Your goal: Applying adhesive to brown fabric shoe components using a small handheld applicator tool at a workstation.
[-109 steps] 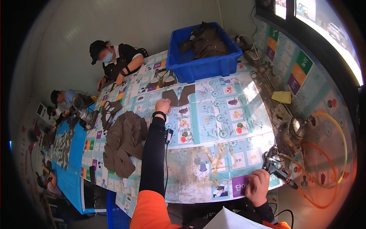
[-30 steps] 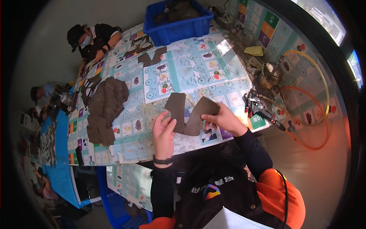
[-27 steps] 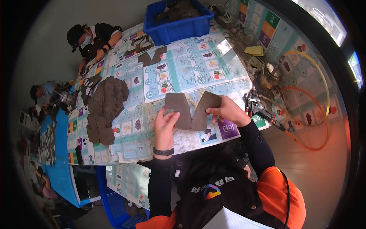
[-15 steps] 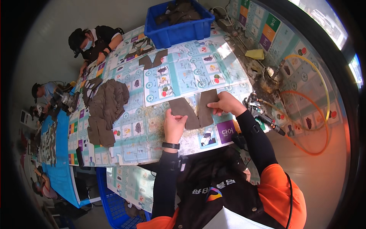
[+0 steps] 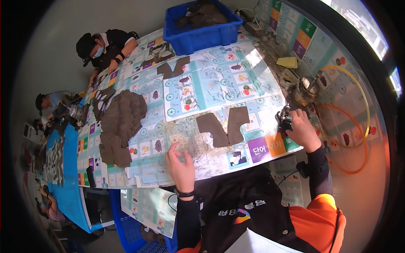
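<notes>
A brown V-shaped cut piece (image 5: pixel 228 134), seemingly shoe-upper material, lies flat on the table before me, its two arms pointing away. Left of it, my left hand (image 5: pixel 181 169) hovers near the table's front edge, fingers apart and holding nothing. At the right edge of the table my right hand (image 5: pixel 304 131) closes round a spray gun (image 5: pixel 284 120); palm and fingers hide most of the gun's body. Neither hand touches the cut piece.
A layered pile of brown pieces (image 5: pixel 122 122) is on the left. Another V-shaped piece (image 5: pixel 173 68) sits farther back, near a blue bin (image 5: pixel 202 37). A crusted pot (image 5: pixel 304 90) and an orange hose (image 5: pixel 366 145) are at right. A co-worker (image 5: pixel 105 50) works far left.
Both hands have let go of the brown piece, which now lies flat. My right hand moved right onto the spray gun; my left drew back toward the near edge and opened.
</notes>
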Demonstrator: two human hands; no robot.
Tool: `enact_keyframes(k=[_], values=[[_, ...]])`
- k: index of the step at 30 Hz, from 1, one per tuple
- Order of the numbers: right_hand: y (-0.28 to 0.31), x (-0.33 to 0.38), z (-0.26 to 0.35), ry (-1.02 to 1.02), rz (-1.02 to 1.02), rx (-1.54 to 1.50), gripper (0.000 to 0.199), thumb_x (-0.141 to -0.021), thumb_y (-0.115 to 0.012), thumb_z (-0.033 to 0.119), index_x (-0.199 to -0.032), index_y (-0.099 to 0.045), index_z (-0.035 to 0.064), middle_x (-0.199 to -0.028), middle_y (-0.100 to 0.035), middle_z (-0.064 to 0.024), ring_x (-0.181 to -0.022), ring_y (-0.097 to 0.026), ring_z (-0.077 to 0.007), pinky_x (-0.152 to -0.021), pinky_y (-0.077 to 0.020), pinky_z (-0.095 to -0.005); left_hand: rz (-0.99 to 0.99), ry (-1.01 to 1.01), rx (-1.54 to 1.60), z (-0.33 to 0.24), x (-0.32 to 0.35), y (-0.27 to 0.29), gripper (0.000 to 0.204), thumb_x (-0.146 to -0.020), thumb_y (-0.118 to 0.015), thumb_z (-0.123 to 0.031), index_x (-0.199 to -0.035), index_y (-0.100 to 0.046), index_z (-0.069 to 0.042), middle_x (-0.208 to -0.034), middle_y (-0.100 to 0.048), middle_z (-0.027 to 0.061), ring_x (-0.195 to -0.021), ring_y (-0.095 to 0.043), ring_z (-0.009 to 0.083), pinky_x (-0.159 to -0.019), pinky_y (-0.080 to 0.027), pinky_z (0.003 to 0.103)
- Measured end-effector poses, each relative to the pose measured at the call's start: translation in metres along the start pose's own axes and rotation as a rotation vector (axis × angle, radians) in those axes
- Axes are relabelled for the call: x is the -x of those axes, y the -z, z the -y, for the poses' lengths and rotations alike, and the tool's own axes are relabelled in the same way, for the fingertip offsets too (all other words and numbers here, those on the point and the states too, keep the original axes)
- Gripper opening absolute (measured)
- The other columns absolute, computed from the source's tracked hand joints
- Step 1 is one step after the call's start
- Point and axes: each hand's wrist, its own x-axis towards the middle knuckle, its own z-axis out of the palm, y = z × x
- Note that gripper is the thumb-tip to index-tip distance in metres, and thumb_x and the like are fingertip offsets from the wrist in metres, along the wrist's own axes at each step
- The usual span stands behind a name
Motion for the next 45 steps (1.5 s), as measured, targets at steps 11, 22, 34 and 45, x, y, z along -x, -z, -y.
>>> enact_keyframes(k=[11,22,34,45], values=[[-0.02,-0.006,-0.011,0.132,0.007,0.171,0.044,-0.073,-0.064,0.002,-0.114,-0.05,-0.0064,-0.114,-0.053,-0.0256,-0.114,-0.051,-0.0432,-0.086,-0.0473,-0.0475,-0.138,-0.014,-0.041,0.019,0.014,-0.01,0.021,-0.085,-0.059,-0.002,-0.106,-0.062,-0.005,-0.09,-0.055,0.0113,-0.085,-0.056,0.0322,-0.077,-0.044,0.043],[0.035,-0.089,0.123,0.136,0.484,-0.624,0.027,-0.072,-0.059,0.002,-0.098,-0.065,0.0003,-0.075,-0.066,-0.0073,-0.061,-0.057,-0.0169,-0.056,-0.044,-0.0306,-0.203,-0.142,-0.02,0.024,0.013,-0.013,0.019,-0.086,-0.059,0.0,-0.103,-0.063,-0.004,-0.086,-0.054,0.0094,-0.07,-0.049,0.0249,-0.066,-0.041,0.037],[0.002,-0.127,0.142,0.185,0.464,-0.555,0.027,-0.06,-0.062,0.005,-0.085,-0.065,-0.0043,-0.064,-0.061,-0.0099,-0.054,-0.053,-0.0165,-0.052,-0.0428,-0.0318,-0.157,-0.151,-0.064,0.024,0.013,-0.012,0.011,-0.088,-0.059,-0.004,-0.097,-0.064,-0.006,-0.086,-0.059,0.0082,-0.072,-0.051,0.0264,-0.07,-0.042,0.038],[0.004,-0.125,0.142,0.204,0.432,-0.561,0.025,-0.058,-0.061,0.003,-0.081,-0.065,-0.0048,-0.062,-0.056,-0.0084,-0.054,-0.049,-0.0156,-0.05,-0.0395,-0.0316,-0.128,-0.15,-0.046,0.02,0.012,-0.01,0.01,-0.088,-0.058,-0.003,-0.096,-0.064,-0.005,-0.089,-0.062,0.0104,-0.084,-0.057,0.0323,-0.076,-0.044,0.041]])
